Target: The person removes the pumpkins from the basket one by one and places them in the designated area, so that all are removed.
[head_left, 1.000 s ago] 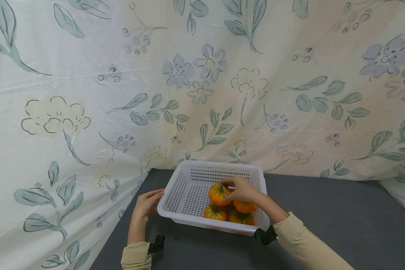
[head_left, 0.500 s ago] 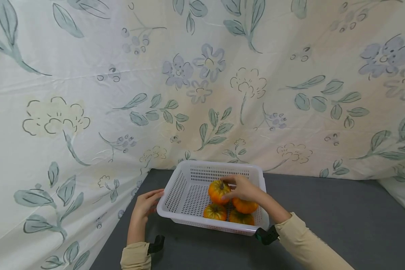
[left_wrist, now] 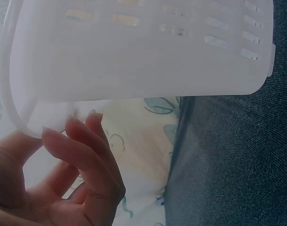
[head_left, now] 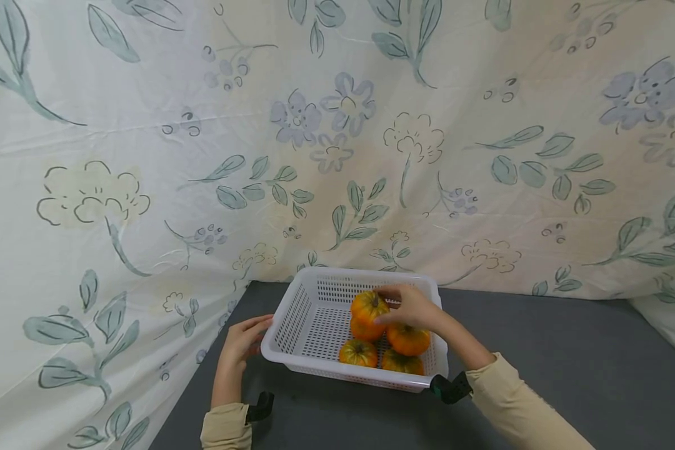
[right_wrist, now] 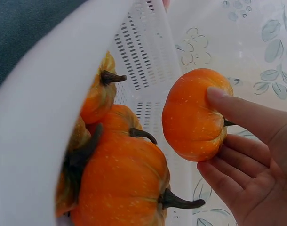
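Right hand (right_wrist: pixel 259 176) pinched a pumpkin (right_wrist: pixel 190 115) between thumb and fingers; probably light, stiff, slightly slick, best held round its sides. Left fingers (left_wrist: pixel 94 165) pinched the basket (head_left: pixel 349 370).

Soft, diffuse light with faint shadows.

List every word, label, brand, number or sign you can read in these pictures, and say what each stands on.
None can be read.
The pumpkins and white basket show no lettering.
The cloth bears drawn plants, not writing.
The dark strap at the right wrist has a faint greenish patch, too small to make out.
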Tool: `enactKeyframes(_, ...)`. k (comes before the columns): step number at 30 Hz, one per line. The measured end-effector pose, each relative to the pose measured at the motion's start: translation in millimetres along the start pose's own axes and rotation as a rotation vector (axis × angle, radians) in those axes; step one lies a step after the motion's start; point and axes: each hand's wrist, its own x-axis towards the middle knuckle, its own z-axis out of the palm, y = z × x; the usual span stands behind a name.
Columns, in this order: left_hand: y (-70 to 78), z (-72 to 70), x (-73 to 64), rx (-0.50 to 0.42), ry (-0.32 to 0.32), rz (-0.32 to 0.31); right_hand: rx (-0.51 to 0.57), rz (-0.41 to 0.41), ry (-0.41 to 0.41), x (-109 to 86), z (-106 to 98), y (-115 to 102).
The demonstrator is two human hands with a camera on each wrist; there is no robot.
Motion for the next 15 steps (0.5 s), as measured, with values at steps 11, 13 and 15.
enactKeyframes(11, 1.3, 0.8, -2.8, -0.022, -0.013, 0.003, -0.026, -0.042, 0.017, -5.0, -15, 4)
enactKeyframes(13, 1.3, 1.2, -2.3, -0.022, -0.010, 0.000, -0.013, -0.045, 0.016, -5.5, -18, 5)
enactKeyframes(15, 1.0, 1.5, -1.9, -0.021, -0.010, -0.003, 0.004, -0.044, 0.015, -5.6, -21, 6)
